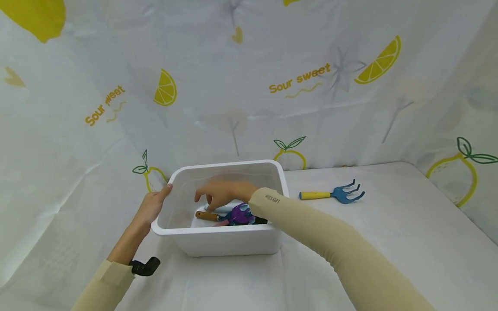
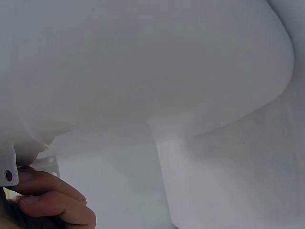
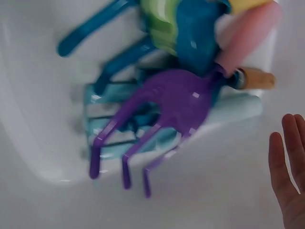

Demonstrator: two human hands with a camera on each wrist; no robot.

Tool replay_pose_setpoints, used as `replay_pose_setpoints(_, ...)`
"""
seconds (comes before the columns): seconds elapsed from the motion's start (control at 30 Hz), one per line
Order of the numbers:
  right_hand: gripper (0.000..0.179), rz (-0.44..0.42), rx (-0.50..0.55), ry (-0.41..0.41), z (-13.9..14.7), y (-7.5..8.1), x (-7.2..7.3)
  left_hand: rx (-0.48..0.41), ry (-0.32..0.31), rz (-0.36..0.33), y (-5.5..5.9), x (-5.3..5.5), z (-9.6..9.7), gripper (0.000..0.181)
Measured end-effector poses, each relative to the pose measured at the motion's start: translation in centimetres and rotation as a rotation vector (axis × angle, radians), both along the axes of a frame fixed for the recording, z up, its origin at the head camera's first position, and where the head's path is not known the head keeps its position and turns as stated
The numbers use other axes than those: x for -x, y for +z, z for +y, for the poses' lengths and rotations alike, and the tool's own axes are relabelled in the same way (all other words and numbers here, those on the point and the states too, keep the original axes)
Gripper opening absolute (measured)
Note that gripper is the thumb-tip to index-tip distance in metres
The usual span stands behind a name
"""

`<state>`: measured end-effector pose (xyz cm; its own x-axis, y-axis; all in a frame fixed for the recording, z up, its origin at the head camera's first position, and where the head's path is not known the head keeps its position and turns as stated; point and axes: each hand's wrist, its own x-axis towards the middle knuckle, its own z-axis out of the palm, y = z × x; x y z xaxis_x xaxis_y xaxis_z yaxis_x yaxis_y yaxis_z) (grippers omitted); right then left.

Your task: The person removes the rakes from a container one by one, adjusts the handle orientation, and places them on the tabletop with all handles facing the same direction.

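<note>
A white plastic bin [image 1: 233,242] holds several small garden tools. My left hand [image 1: 149,209] grips the bin's left rim, thumb on top; its bent fingers [image 2: 52,202] show beneath the rim in the left wrist view. Inside the bin, my right hand [image 1: 223,193] hovers over the tools, holding nothing; its fingers [image 3: 281,162] look nearly straight in the right wrist view. Uppermost lies a purple hand rake [image 3: 183,98] with a pink handle [image 3: 250,38]. Around it are a blue pronged tool [image 3: 200,33], a light-blue tool [image 3: 233,109] and a brown handle [image 3: 257,78].
A blue three-pronged hand rake [image 1: 344,194] with a yellow handle lies on the white-covered table [image 1: 373,250], right of the bin. Behind the table hangs a lemon-print cloth [image 1: 218,86]. A black band [image 1: 145,266] is round my left wrist.
</note>
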<state>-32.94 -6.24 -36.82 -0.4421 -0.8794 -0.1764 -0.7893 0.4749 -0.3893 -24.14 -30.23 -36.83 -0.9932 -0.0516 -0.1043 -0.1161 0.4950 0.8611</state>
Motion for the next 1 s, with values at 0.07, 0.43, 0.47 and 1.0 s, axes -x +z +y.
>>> replay_pose_setpoints(0.07,0.049,-0.028,-0.003,0.0,-0.1,-0.8,0.1,0.0,-0.002,-0.005,0.0,0.0,0.0,0.081)
replay_pose_setpoints(0.43,0.051,-0.095,-0.092,-0.014,-1.1,-2.3,-0.9,0.053,0.014,0.006,0.3,-0.2,-0.6,0.084)
replay_pose_setpoints(0.47,0.052,-0.091,-0.101,-0.012,-1.1,-2.4,-1.0,0.051,0.012,0.005,0.2,-0.2,-0.5,0.085)
replay_pose_setpoints(1.0,0.03,-0.066,-0.267,-0.008,-0.8,-3.7,-1.4,0.037,-0.007,0.008,0.0,0.1,0.0,0.084)
